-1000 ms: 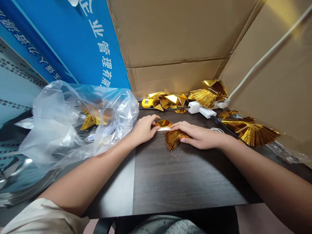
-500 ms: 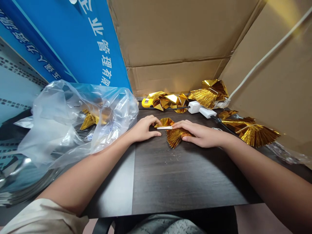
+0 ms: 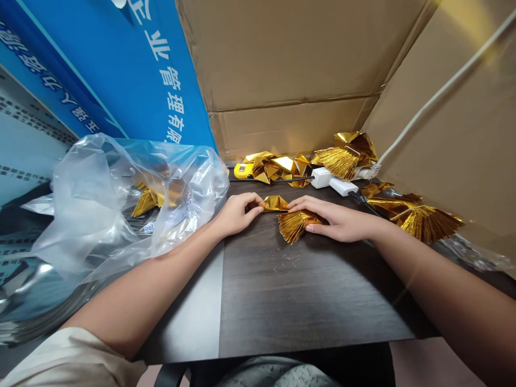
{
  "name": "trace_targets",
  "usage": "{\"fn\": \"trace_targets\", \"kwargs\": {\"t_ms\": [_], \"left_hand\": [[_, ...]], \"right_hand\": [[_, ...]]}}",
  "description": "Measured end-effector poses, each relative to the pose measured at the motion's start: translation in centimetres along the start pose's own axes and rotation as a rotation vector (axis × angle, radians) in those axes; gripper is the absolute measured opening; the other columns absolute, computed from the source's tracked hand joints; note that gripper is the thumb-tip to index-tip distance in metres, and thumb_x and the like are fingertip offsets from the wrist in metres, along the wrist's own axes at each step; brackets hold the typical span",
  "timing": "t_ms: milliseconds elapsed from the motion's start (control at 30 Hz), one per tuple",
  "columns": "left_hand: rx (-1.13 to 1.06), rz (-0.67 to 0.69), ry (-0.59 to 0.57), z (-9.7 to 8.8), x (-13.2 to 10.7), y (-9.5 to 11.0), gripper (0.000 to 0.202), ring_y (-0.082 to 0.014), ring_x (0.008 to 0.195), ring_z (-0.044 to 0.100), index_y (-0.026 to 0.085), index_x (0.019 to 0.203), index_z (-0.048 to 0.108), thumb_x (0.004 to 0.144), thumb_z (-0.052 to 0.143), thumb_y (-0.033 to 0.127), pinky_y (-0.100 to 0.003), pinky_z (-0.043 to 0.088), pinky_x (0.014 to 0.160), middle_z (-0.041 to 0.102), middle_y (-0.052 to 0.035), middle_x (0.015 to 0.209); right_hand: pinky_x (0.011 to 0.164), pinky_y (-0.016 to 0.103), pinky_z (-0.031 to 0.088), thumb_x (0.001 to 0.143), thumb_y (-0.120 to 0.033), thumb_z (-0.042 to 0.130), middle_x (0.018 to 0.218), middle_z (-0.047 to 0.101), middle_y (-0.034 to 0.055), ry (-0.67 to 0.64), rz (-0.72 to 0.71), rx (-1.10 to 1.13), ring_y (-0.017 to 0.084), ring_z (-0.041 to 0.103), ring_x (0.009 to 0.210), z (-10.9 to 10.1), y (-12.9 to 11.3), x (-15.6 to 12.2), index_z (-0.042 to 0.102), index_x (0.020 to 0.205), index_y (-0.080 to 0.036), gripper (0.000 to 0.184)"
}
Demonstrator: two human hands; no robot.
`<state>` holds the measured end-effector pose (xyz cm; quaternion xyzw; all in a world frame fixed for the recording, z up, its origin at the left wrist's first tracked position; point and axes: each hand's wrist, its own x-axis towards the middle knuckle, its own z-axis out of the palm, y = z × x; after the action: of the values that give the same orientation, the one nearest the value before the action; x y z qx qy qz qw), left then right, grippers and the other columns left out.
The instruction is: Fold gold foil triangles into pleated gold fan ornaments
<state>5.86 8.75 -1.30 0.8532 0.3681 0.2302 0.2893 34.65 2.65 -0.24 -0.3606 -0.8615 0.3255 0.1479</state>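
A small folded piece of gold foil paper (image 3: 276, 203) lies on the dark table between my hands. My left hand (image 3: 238, 214) pinches its left end between thumb and fingers. My right hand (image 3: 336, 219) has its outstretched fingertips at the piece's right end. Beneath those fingers, held against the thumb, is a pleated gold foil bundle (image 3: 293, 227) that fans out to the left. Part of this bundle is hidden by my right hand.
Folded gold foil pieces (image 3: 264, 165) and a yellow tape measure (image 3: 243, 171) lie along the cardboard wall (image 3: 290, 59). White plugs (image 3: 342, 186), a cable and pleated gold bundles (image 3: 423, 217) stand right. A clear plastic bag (image 3: 97, 199) with gold foil inside sits left.
My left thumb has come up and closed on the small foil piece. Its white front edge no longer shows. My right hand and the pleated bundle have shifted slightly right.
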Motion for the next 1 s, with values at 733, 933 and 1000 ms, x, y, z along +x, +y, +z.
{"fn": "trace_targets", "kwargs": {"t_ms": [733,933,1000], "left_hand": [[0.151,0.019,-0.030,0.6,0.1,0.3,0.013,-0.0193,0.085,0.058,0.016,0.095,0.060,0.090,0.048,0.013,-0.032,0.043,0.078,0.066,-0.0072,0.094],[0.216,0.129,-0.050,0.7,0.0,0.5,0.017,-0.0214,0.091,0.060,0.017,0.106,0.060,0.092,0.062,0.027,-0.035,0.046,0.083,0.066,-0.0057,0.099],[0.234,0.141,-0.040,0.8,0.0,0.5,0.020,-0.0219,0.094,0.060,0.017,0.105,0.060,0.091,0.067,0.029,-0.035,0.047,0.084,0.067,-0.0058,0.100]], "right_hand": [[0.124,0.049,0.036,0.099,-0.041,0.046,0.153,0.043,0.0154,-0.036,0.019,-0.034,0.022,0.043,0.142,1.0,-0.3,0.8,0.045,0.146,-0.018,0.053],[0.118,0.050,0.041,0.098,-0.042,0.047,0.145,0.050,0.0144,-0.036,0.024,-0.018,0.023,0.048,0.133,1.2,-0.4,1.0,0.043,0.147,-0.018,0.055],[0.118,0.049,0.041,0.099,-0.041,0.047,0.146,0.049,0.0141,-0.046,0.012,-0.013,0.022,0.047,0.133,1.4,-0.6,1.1,0.042,0.148,-0.018,0.055]]}}
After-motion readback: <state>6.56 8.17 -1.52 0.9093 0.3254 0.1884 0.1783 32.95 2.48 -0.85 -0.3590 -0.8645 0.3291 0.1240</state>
